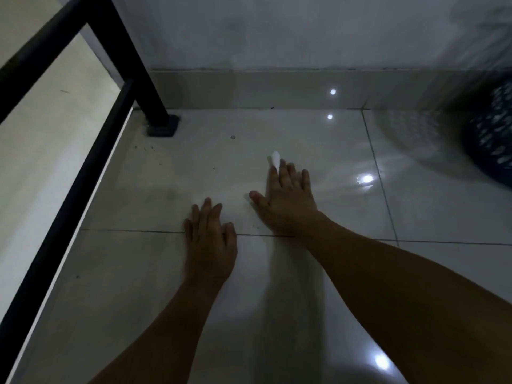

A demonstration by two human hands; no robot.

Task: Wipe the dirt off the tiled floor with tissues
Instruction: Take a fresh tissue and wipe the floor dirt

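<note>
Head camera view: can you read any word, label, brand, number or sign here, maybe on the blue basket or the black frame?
None: no text can be read anywhere in this dim view.
Blue basket: only a blurred white pattern, no letters.
Black frame: bare, no marking.
Tissue under the right hand: plain white.
Tiled floor: only specks and light reflections.
</note>
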